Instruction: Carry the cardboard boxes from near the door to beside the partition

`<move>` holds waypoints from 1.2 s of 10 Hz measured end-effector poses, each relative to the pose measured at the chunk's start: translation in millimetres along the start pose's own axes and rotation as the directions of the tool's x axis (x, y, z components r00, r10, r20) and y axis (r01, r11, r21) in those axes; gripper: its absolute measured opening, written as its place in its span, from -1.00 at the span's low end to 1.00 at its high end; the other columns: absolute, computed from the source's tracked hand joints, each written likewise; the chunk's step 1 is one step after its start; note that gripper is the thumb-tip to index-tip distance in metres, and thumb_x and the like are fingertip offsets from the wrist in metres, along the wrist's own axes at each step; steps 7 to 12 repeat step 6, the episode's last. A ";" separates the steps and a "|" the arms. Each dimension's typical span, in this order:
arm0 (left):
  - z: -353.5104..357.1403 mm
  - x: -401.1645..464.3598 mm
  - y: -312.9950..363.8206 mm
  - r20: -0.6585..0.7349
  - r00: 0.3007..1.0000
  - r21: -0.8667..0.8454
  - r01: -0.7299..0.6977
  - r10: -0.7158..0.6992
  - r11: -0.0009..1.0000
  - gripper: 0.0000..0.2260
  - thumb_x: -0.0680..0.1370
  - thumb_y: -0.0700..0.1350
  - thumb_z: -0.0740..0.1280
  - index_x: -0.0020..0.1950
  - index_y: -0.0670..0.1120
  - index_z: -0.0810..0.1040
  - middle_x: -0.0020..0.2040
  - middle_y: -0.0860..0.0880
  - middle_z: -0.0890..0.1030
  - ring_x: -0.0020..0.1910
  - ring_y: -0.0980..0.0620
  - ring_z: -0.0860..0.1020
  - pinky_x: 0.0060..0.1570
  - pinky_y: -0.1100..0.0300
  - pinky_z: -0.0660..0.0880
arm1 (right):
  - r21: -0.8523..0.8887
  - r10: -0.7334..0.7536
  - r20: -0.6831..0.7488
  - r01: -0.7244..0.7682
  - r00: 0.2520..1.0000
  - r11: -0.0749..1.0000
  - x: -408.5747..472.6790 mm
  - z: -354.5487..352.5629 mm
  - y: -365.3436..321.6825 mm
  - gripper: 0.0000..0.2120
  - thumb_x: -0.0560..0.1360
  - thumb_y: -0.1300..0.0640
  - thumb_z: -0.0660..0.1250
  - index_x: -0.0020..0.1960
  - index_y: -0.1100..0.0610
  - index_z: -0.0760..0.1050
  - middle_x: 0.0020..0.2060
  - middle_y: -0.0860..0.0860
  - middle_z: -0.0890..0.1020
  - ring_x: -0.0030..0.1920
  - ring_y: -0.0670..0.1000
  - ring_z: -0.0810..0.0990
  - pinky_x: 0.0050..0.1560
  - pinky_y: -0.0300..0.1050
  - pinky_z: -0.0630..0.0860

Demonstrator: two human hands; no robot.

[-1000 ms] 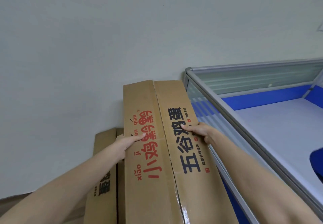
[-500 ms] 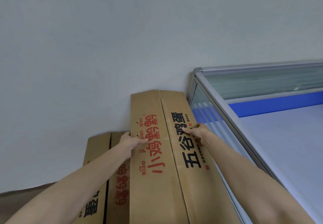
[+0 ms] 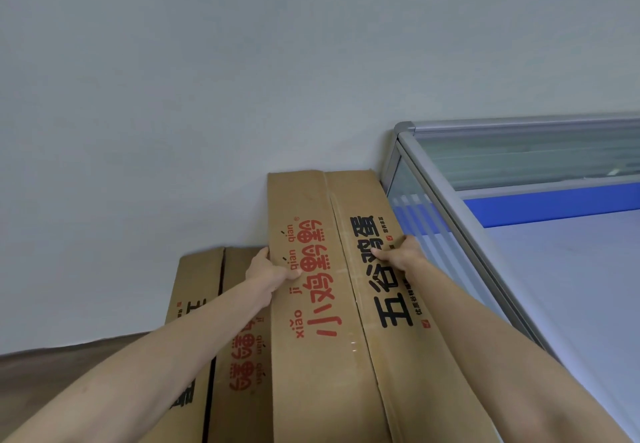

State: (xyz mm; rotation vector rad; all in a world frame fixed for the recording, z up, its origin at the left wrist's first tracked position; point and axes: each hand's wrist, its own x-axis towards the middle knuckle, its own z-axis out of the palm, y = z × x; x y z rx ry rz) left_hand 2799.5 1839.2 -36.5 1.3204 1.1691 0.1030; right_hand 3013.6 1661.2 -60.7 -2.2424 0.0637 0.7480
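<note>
A flattened brown cardboard box [image 3: 322, 356] with red and black printed characters stands upright, its top edge against the white wall, right beside the partition [image 3: 446, 197]. My left hand [image 3: 268, 271] grips its left edge with the thumb on the front face. On the box's right edge sits my right hand [image 3: 398, 252], fingers wrapped behind and thumb on the front. A second flattened cardboard box [image 3: 201, 290], lower, leans against the wall just to the left, partly hidden by my left forearm.
The partition has a grey metal frame, a glass upper band and a blue panel [image 3: 554, 205], with a pale desk surface [image 3: 571, 287] behind it. The white wall [image 3: 207, 96] fills the view ahead. Brown floor [image 3: 52, 366] shows at the lower left.
The held box has moved forward and lower towards the wall and partition corner, and more of the second box at the left has come into sight. Both hands keep their grip.
</note>
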 end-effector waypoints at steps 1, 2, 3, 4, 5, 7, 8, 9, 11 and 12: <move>5.0 -2.4 0.3 -0.003 1.000 -0.025 -0.004 0.004 1.000 -0.36 0.36 -0.29 0.59 0.38 -0.04 0.46 0.14 -0.08 0.66 0.13 -0.14 0.62 0.17 -0.24 0.55 | 0.006 0.000 -0.003 0.000 1.000 1.000 -8.4 -5.5 -7.3 -0.36 0.30 -0.03 0.66 0.18 0.09 0.36 0.15 0.13 0.61 0.20 0.20 0.60 0.26 0.27 0.53; 9.6 -4.6 -2.5 -0.013 1.000 -0.037 -0.022 0.021 0.999 -0.36 0.38 -0.27 0.59 0.39 -0.02 0.44 0.13 -0.09 0.66 0.09 -0.12 0.63 0.11 -0.18 0.58 | 0.013 -0.023 0.003 0.023 1.000 1.000 -5.5 -8.5 -7.3 -0.35 0.33 0.00 0.64 0.27 0.15 0.40 0.14 0.15 0.62 0.18 0.19 0.62 0.25 0.24 0.55; 8.6 -6.9 -3.6 -0.021 1.000 -0.025 -0.022 0.021 0.999 -0.31 0.36 -0.26 0.60 0.43 -0.03 0.42 0.18 -0.10 0.66 0.14 -0.14 0.63 0.17 -0.22 0.56 | 0.007 -0.043 -0.026 0.043 0.999 0.999 -5.1 -3.9 -1.9 -0.32 0.29 -0.06 0.66 0.25 0.12 0.41 0.14 0.13 0.63 0.17 0.18 0.62 0.22 0.25 0.56; 3.4 -12.7 -2.7 0.001 1.000 -0.024 -0.025 0.025 0.999 -0.34 0.39 -0.25 0.58 0.43 -0.06 0.42 0.20 -0.11 0.64 0.12 -0.13 0.60 0.19 -0.19 0.54 | 0.019 -0.066 -0.038 0.066 0.997 0.998 -8.9 0.3 0.2 -0.34 0.27 -0.12 0.65 0.18 0.08 0.39 0.10 0.10 0.62 0.14 0.16 0.62 0.18 0.23 0.58; -5.4 -26.4 -6.4 0.013 0.999 -0.047 -0.045 0.046 0.998 -0.37 0.43 -0.25 0.55 0.45 -0.08 0.40 0.20 -0.12 0.63 0.05 -0.10 0.58 0.08 -0.10 0.54 | -0.061 -0.115 -0.076 0.111 0.990 0.992 -21.8 1.0 2.3 -0.43 0.33 -0.14 0.60 0.12 0.04 0.36 0.04 0.06 0.59 0.09 0.13 0.62 0.13 0.20 0.60; -14.5 -40.0 -12.1 -0.002 0.999 -0.104 -0.054 0.054 0.993 -0.35 0.47 -0.24 0.52 0.51 -0.06 0.35 0.24 -0.15 0.62 0.16 -0.14 0.59 0.25 -0.13 0.50 | -0.085 -0.166 -0.115 0.157 0.979 0.984 -29.6 -0.9 3.3 -0.47 0.36 -0.16 0.55 0.16 0.04 0.41 0.05 0.06 0.63 0.05 0.12 0.64 0.11 0.21 0.61; -14.5 -40.0 -12.1 -0.002 0.999 -0.104 -0.054 0.054 0.993 -0.35 0.47 -0.24 0.52 0.51 -0.06 0.35 0.24 -0.15 0.62 0.16 -0.14 0.59 0.25 -0.13 0.50 | -0.085 -0.166 -0.115 0.157 0.979 0.984 -29.6 -0.9 3.3 -0.47 0.36 -0.16 0.55 0.16 0.04 0.41 0.05 0.06 0.63 0.05 0.12 0.64 0.11 0.21 0.61; -14.5 -40.0 -12.1 -0.002 0.999 -0.104 -0.054 0.054 0.993 -0.35 0.47 -0.24 0.52 0.51 -0.06 0.35 0.24 -0.15 0.62 0.16 -0.14 0.59 0.25 -0.13 0.50 | -0.085 -0.166 -0.115 0.157 0.979 0.984 -29.6 -0.9 3.3 -0.47 0.36 -0.16 0.55 0.16 0.04 0.41 0.05 0.06 0.63 0.05 0.12 0.64 0.11 0.21 0.61; -14.5 -40.0 -12.1 -0.002 0.999 -0.104 -0.054 0.054 0.993 -0.35 0.47 -0.24 0.52 0.51 -0.06 0.35 0.24 -0.15 0.62 0.16 -0.14 0.59 0.25 -0.13 0.50 | -0.085 -0.166 -0.115 0.157 0.979 0.984 -29.6 -0.9 3.3 -0.47 0.36 -0.16 0.55 0.16 0.04 0.41 0.05 0.06 0.63 0.05 0.12 0.64 0.11 0.21 0.61; -14.5 -40.0 -12.1 -0.002 0.999 -0.104 -0.054 0.054 0.993 -0.35 0.47 -0.24 0.52 0.51 -0.06 0.35 0.24 -0.15 0.62 0.16 -0.14 0.59 0.25 -0.13 0.50 | -0.085 -0.166 -0.115 0.157 0.979 0.984 -29.6 -0.9 3.3 -0.47 0.36 -0.16 0.55 0.16 0.04 0.41 0.05 0.06 0.63 0.05 0.12 0.64 0.11 0.21 0.61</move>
